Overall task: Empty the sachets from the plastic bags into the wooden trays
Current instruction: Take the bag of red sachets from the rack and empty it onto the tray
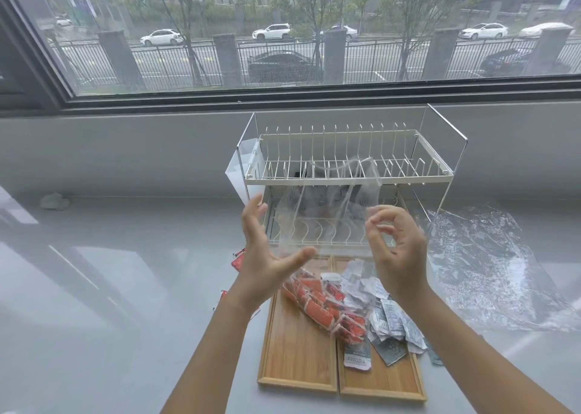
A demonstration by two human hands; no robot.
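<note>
Two wooden trays lie side by side, the left tray (pixel 294 354) and the right tray (pixel 385 380). Red sachets (pixel 320 306) are heaped across the left tray and over the divide. White and grey sachets (pixel 386 316) pile on the right tray. Above them hangs a clear, empty-looking plastic bag (pixel 330 212). My right hand (pixel 399 250) pinches the bag's right edge between thumb and forefinger. My left hand (pixel 267 256) is open with spread fingers, its thumb at the bag's lower left corner.
A white two-tier dish rack (pixel 345 174) stands just behind the trays, with a white cup holder (pixel 242 168) on its left side. Another clear bag (pixel 481 266) lies flat on the table at right. A few red sachets (pixel 238 260) lie left of the trays.
</note>
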